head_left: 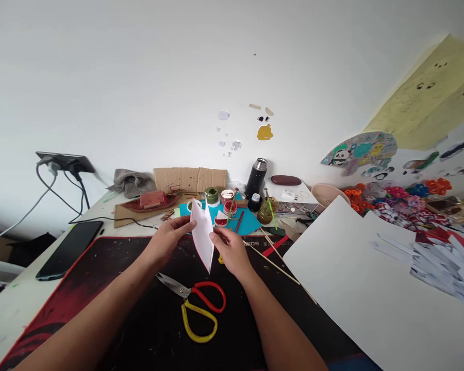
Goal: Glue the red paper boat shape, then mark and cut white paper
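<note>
A folded piece of white paper (pixel 201 234) is held upright above the black desk mat (pixel 139 319), its layers a little apart at the top. My left hand (pixel 169 234) pinches its left edge between thumb and fingers. From the other side, my right hand (pixel 230 250) grips the right edge near the fold. A thin red edge shows along the paper's lower left side. Below the hands, scissors (pixel 195 304) with one red and one yellow handle lie on the mat, blades slightly apart. Something small and yellow is partly hidden behind my right hand.
Paint jars (pixel 212 195) stand on blue paper (pixel 249 222) at the back, beside a black thermos (pixel 257 178). A red model boat (pixel 152 200) sits on cardboard at the left. Thin sticks (pixel 276 263) and a large white sheet (pixel 355 288) lie right; a phone (pixel 69 250) lies left.
</note>
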Demonstrator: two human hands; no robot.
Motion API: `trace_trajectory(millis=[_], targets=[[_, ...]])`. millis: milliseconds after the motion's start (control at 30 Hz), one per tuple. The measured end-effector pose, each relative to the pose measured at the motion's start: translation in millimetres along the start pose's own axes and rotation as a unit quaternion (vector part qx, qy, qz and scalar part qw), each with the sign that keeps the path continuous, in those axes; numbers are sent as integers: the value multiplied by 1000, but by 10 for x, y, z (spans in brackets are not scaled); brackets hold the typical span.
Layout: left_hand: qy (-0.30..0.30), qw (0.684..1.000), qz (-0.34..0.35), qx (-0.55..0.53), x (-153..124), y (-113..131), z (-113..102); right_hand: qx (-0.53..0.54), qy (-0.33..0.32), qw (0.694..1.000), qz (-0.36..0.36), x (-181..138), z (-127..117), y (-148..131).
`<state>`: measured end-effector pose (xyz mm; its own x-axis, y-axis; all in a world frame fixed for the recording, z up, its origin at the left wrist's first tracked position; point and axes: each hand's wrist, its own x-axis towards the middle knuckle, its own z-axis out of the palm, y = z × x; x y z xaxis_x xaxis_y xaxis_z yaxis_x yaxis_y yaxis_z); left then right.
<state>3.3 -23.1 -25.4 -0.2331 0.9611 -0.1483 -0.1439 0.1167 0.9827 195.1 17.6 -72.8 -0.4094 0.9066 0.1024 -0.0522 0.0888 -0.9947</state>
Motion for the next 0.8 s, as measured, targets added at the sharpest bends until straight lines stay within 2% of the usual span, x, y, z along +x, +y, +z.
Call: trace_trajectory(millis=[433, 800], targets=[[22, 1000, 14, -10, -82, -50, -68, -13, -31, 999, 0, -6, 9, -26], [15, 999, 28, 3, -87, -97, -21, -23, -16, 1000, -8, 21, 8, 52]])
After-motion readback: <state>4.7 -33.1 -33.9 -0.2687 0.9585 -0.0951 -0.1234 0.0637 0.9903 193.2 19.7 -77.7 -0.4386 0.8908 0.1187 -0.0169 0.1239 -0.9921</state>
